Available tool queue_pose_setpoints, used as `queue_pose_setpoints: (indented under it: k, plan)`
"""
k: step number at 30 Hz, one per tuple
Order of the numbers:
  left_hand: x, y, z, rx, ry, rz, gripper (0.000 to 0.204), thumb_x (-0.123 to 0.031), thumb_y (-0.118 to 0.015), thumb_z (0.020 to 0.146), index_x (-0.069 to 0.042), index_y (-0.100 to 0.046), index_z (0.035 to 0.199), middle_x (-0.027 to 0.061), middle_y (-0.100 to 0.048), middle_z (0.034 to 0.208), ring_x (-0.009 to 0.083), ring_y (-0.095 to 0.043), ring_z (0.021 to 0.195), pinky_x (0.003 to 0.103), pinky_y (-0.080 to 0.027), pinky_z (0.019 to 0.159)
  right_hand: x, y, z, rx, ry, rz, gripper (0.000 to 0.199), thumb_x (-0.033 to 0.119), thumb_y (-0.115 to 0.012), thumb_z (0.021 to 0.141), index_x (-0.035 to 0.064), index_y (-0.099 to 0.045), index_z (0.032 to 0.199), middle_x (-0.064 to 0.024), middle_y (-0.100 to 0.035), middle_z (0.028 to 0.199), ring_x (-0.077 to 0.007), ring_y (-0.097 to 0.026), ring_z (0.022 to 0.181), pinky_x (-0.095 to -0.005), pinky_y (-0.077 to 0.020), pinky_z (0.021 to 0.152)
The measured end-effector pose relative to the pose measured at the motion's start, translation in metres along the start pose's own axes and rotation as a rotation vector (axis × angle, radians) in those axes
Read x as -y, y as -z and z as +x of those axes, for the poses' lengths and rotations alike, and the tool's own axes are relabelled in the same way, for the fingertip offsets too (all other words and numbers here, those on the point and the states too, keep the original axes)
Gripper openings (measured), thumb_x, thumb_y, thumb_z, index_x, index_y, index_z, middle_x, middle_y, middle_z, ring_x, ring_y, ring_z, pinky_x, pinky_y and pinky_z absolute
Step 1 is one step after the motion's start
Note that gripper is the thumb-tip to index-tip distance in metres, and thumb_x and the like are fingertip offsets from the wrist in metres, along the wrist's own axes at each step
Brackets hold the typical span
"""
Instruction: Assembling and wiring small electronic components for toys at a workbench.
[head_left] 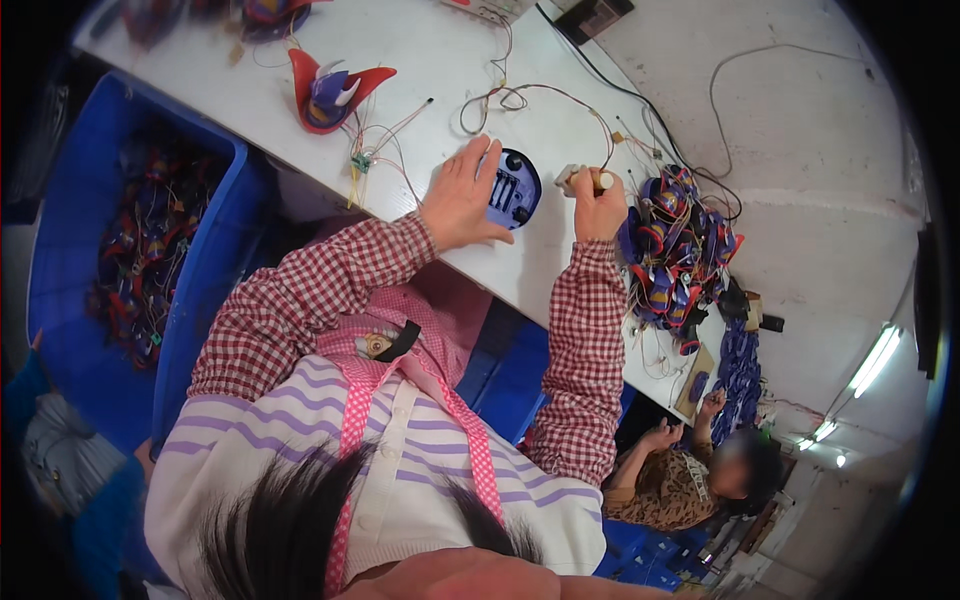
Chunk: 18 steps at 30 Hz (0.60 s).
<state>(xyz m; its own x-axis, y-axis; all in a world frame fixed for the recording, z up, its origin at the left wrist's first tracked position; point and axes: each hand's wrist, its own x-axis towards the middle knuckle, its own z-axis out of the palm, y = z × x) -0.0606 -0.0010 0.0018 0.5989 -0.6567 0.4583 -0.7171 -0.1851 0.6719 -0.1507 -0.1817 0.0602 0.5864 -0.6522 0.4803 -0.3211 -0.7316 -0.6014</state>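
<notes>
My left hand rests on the white table and grips the edge of a purple-blue oval plastic part, thumb and fingers around its left side. Black slotted pieces and dark round parts show inside it. Just to the right, my right hand is closed around a small item with a cream-yellow round end; its kind is unclear. A thin reddish wire runs up from around that hand. Left of my hands lies a red and purple winged toy piece, near a small green circuit board with loose wires.
A heap of purple and red wired pieces sits on the table at right, by the wall. At left stands a large blue bin holding many similar pieces. A black cable runs along the table's back edge. Another person sits at lower right.
</notes>
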Motion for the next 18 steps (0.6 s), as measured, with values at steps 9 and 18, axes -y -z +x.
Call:
queue_pose_setpoints:
  k: [9,18]
  plan:
    - [0.023,0.145,-0.066,-0.435,0.256,-0.140,0.060,-0.010,-0.071,0.068,0.000,-0.042,0.120,0.0157,-0.049,0.111,0.0258,-0.051,0.099,0.035,-0.043,0.089,-0.026,0.004,-0.021,-0.036,-0.153,-0.135,0.039,0.029,-0.060,0.088,-0.0031,-0.057,0.110,-0.0135,-0.062,0.093,-0.0211,-0.059,0.076,-0.0300,-0.0481,0.069]
    - [0.117,0.148,-0.003,-0.321,0.349,0.001,0.085,-0.021,-0.080,0.066,0.006,-0.032,0.131,0.0214,-0.050,0.119,0.0276,-0.053,0.102,0.036,-0.044,0.089,0.152,-0.099,-0.072,0.538,0.539,0.177,0.040,0.001,-0.063,0.072,0.0060,-0.059,0.111,-0.0084,-0.055,0.098,-0.0235,-0.056,0.079,-0.0280,-0.0474,0.069]
